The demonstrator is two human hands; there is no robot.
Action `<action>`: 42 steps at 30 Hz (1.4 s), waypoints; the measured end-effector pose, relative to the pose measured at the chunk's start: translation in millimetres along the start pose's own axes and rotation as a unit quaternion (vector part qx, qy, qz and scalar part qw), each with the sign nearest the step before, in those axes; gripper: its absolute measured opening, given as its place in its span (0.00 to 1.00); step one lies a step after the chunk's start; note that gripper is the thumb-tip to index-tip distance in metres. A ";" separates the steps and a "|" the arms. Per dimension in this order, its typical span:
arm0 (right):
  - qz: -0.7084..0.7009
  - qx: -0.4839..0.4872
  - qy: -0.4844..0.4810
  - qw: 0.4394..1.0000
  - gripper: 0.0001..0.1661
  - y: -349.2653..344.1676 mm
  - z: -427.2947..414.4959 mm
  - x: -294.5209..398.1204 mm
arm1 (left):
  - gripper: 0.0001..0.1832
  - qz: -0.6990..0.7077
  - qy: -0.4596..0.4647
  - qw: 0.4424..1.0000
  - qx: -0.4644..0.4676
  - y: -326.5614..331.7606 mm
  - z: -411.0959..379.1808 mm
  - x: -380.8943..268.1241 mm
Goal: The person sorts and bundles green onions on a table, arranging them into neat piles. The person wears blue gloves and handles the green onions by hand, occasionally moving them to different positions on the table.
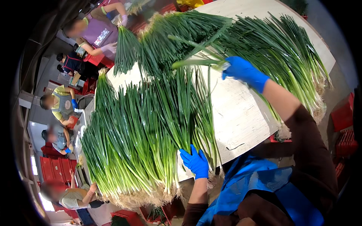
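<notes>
Wearing a blue glove, my left hand closes around the lower stalks of a bunch of green onions near the table's front edge. Their dark leaves stretch away from me across the table. My right hand, also gloved in blue, is raised over the board and grips a few loose green onion leaves, blurred by motion. To the left of my left hand lies a wide row of green onions, with roots at the front edge. Another heap of green onions lies beyond my right arm, roots to the right.
A pale wooden table bears all the onions, including a far heap. At the far left, a person in a purple apron holds an onion bunch. Several other people work along the left. Red crates stand beyond the right edge.
</notes>
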State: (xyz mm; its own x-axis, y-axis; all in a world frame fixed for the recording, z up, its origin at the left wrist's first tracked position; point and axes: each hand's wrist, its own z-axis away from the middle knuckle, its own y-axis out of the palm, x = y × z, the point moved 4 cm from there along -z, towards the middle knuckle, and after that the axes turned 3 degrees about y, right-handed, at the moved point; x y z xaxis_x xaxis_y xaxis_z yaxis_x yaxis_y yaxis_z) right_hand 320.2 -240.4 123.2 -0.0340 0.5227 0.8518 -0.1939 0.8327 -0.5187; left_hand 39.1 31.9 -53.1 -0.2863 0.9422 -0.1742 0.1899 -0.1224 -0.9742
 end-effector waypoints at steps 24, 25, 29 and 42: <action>0.075 -0.291 0.409 0.861 0.36 -372.5 411.0 -375.5 | 0.45 0.244 -0.085 0.966 -0.023 -23.7 15.4 13.8; 0.109 -0.239 0.486 0.834 0.45 -364.4 391.6 -359.8 | 0.46 0.270 -0.114 0.956 -0.008 -33.6 18.7 12.7; 0.548 -0.355 0.140 0.745 0.31 -422.7 392.7 -420.2 | 0.53 0.320 -0.206 0.918 0.115 -5.3 2.5 9.6; -0.197 0.299 0.253 0.899 0.33 167.7 198.7 -149.5 | 0.37 0.458 -0.230 0.843 0.163 12.8 13.4 46.6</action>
State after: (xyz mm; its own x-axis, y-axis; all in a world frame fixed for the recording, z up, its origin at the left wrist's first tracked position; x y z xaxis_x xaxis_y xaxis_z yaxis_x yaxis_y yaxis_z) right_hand 97.9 -215.2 -76.6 0.5742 0.3509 0.7397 -0.5899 0.8039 0.0766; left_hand 15.6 70.0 -75.6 -0.5078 0.1938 -0.8394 0.2830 -0.8828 -0.3751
